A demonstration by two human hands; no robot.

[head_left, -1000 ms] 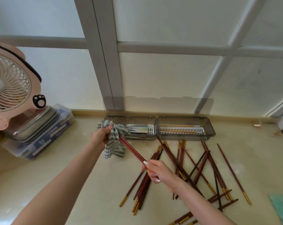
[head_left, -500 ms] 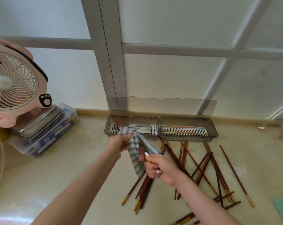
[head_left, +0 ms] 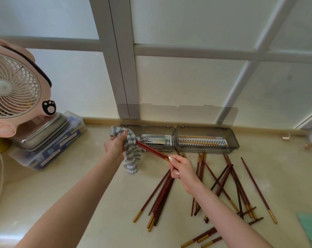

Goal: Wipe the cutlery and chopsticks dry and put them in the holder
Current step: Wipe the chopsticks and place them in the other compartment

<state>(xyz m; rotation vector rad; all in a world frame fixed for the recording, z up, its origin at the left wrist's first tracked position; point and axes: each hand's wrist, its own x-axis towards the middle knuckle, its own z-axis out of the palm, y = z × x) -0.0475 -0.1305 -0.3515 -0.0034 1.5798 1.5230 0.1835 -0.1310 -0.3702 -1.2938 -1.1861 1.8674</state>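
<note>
1. Left hand (head_left: pixel 115 144): raised over the counter (head_left: pixel 76 190), fingers curled round a cloth and, through it, the far end of the held chopsticks.
2. Cloth (head_left: pixel 132 154): knitted, grey-blue and white stripes; bunched in the left hand, loose end hanging below it.
3. Held chopsticks (head_left: pixel 151 150): dark red shafts with a gold end, in the air, slanting from the cloth down to the right hand. Exact count cannot be told.
4. Right hand (head_left: pixel 183 171): pinches the gold end of the held chopsticks between thumb and fingertips.
5. Holder (head_left: pixel 207 150): smoky clear tray with two compartments, on the counter against the window, lid standing open behind.
6. Cutlery (head_left: pixel 151 139): metal pieces lying in the holder's left compartment.
7. Pale chopsticks (head_left: pixel 196 143): lying flat in the right compartment.
8. Loose chopsticks (head_left: pixel 162 192): many, dark red with gold ends, scattered and crossed on the counter in front of the holder.
9. Pink fan (head_left: pixel 14 90): far left, beside stacked metal trays (head_left: pixel 44 129).
10. Green cloth (head_left: pixel 311 230): lower right edge.
</note>
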